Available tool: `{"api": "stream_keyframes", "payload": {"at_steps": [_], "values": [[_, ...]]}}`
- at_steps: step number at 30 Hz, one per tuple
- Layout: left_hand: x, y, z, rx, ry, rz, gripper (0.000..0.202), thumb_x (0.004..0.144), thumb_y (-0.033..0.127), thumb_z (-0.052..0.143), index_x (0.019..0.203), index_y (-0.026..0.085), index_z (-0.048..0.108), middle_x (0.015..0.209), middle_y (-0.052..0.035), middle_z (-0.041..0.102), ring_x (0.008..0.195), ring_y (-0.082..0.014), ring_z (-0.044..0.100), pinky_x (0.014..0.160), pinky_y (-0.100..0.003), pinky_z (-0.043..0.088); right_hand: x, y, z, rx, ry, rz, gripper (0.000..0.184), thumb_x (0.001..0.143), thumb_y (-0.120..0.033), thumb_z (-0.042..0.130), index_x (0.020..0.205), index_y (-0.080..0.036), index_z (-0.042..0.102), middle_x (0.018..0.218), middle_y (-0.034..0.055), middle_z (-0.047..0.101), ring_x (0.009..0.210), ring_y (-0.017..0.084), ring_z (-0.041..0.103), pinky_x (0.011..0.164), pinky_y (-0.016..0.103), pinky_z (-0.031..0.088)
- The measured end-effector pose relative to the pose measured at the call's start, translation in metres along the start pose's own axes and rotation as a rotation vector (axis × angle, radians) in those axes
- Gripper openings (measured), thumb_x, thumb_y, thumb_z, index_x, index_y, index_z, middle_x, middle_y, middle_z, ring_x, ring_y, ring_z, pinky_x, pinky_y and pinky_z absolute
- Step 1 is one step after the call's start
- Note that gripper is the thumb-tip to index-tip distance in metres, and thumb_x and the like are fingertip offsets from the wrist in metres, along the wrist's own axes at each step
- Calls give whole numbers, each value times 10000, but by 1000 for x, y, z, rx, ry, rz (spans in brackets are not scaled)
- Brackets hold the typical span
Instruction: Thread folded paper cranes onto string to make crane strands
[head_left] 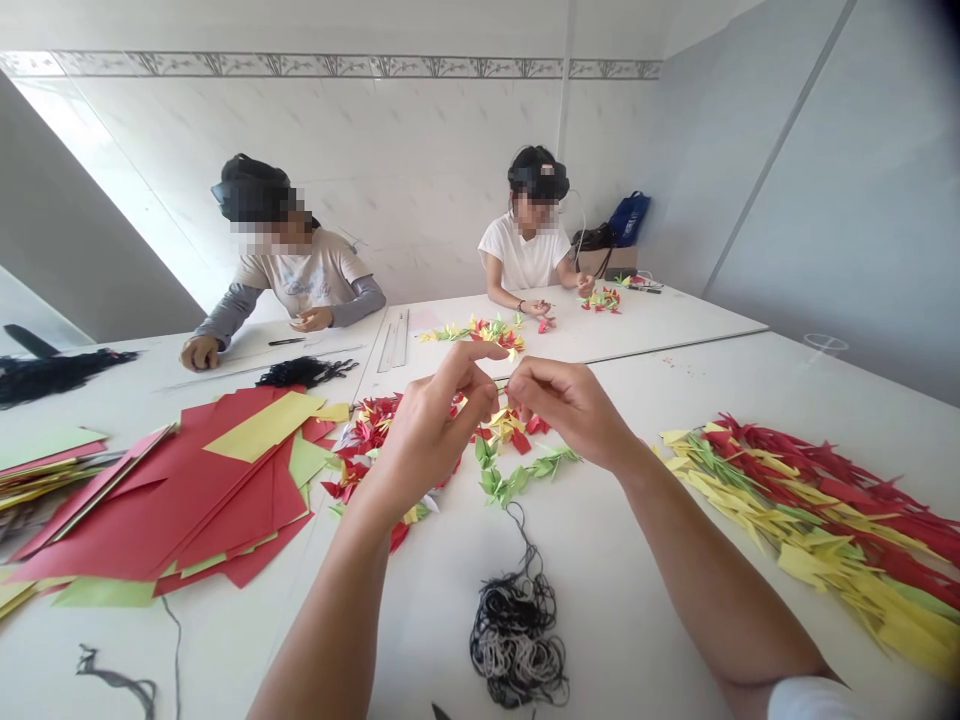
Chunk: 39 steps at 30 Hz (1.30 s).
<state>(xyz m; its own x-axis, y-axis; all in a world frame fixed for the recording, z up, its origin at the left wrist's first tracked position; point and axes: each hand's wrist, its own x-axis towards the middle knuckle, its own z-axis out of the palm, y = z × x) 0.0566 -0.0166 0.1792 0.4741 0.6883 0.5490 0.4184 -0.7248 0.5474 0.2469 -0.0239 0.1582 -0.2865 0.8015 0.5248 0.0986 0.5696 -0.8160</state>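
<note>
Hands (427, 430) (570, 405) just above green paper cranes (510, 475)

The left hand (427, 430) and right hand (570, 405) are bare, with short nails. The left forearm (322, 630) and right forearm (720, 590) are slim and uncovered. A white sleeve (814, 700) shows at 4 o'clock, at the right arm's upper end.

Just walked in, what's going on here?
A person at a white table holds up the left hand and right hand, fingertips nearly meeting above a strand of green origami cranes. Whatever they pinch is too small to make out. A tangle of black thread lies below. Red and yellow paper sheets are piled to the left, and long strands of red and yellow cranes lie to the right. Two co-workers sit across the table.
</note>
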Motion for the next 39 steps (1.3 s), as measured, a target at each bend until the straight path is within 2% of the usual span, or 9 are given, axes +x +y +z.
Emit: {"api": "stream_keyframes", "payload": {"at_steps": [4,9,12,16,20,24,27,34,39], "values": [[0,0,-3,-109,-17,34,293,984,158,461,1258,239,529,749,31,578,693,-112,575,680,-244,472,2,-3,0,92,63,-53,353,967,-477,572,781,-187,645,706,1,590,611,102,533,583,243,475],[3,-9,-3,-280,-59,-9,253,1026,278,423,1247,219,532,790,-3,584,733,-132,581,707,-270,482,26,-14,-3,120,133,-137,401,937,-572,575,773,-212,642,527,-71,376,484,95,419,558,270,514],[7,-25,0,-457,-63,-19,284,1022,347,442,1247,197,528,930,-49,621,894,-163,621,872,-328,507,50,-28,-9,81,207,-177,468,923,-662,521,771,-226,601,528,-81,303,482,98,395,608,301,552],[12,-56,12,-663,-97,-138,388,1021,470,413,1237,179,552,1147,-98,628,1059,-200,615,999,-380,478,87,-42,-25,-29,291,-229,516,868,-751,512,824,-243,586,572,-59,327,543,119,485,636,319,567],[12,-86,31,-777,-263,-329,594,990,639,354,1251,155,578,1192,-134,649,1089,-235,620,1035,-406,445,126,-49,-49,-138,367,-297,501,882,-764,470,869,-271,563,616,-38,368,569,133,508,618,342,564],[8,-102,43,-917,-517,-376,723,952,731,302,1196,129,620,1051,-161,705,1013,-272,648,936,-400,472,163,-54,-77,-106,413,-322,426,1003,-642,352,895,-267,525,633,-54,341,543,70,429,677,295,557],[5,-104,46,-1002,-603,-384,716,963,716,286,1185,117,610,918,-144,712,870,-254,667,839,-374,489,179,-57,-93,-105,461,-351,432,1016,-616,335,866,-262,533,648,-44,344,544,86,443,662,325,565],[4,-104,45,-993,-565,-408,664,932,730,371,1050,127,622,767,-64,656,602,-159,575,635,-294,476,178,-56,-101,-244,512,-451,454,956,-693,409,852,-274,549,614,-39,349,551,135,476,671,398,591],[2,-98,41,-948,-505,-464,570,925,668,476,1075,137,616,763,-48,641,558,-131,529,501,-244,386,165,-62,-98,-256,432,-469,464,939,-715,418,889,-276,558,653,-35,364,589,134,489,718,403,589]]}}
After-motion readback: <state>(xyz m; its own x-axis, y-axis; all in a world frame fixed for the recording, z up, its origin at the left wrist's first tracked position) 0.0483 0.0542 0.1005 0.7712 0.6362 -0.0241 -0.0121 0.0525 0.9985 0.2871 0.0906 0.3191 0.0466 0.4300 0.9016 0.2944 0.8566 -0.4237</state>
